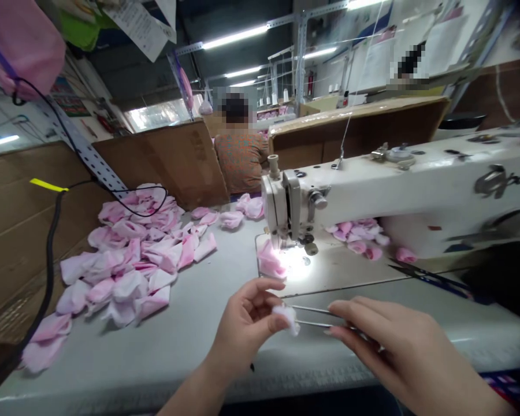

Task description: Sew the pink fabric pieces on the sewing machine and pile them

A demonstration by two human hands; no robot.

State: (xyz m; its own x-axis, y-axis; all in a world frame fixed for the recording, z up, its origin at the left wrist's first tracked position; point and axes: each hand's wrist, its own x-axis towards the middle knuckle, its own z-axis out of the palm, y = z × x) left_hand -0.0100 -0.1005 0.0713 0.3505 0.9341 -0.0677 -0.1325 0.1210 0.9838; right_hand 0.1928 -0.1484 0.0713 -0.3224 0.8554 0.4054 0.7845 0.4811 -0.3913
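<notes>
My left hand [251, 318] pinches a small white piece of fabric [288, 319] between thumb and fingers, just in front of the sewing machine. In my right hand [385, 335] is a pair of metal tweezers [314, 316], its two tips reaching the fabric from the right. Whether the tips grip the fabric or sit inside it, I cannot tell. Behind my left fingers, a pink fabric piece [271, 260] lies by the lit needle area of the white sewing machine [398, 190].
Several pink and white fabric pieces [134, 254] are heaped on the table [225, 346] at left. Smaller rolled pieces [359, 236] lie under the machine arm, near dark-handled scissors [433, 278]. Cardboard [164, 162] stands behind the heap. A person [240, 156] sits beyond.
</notes>
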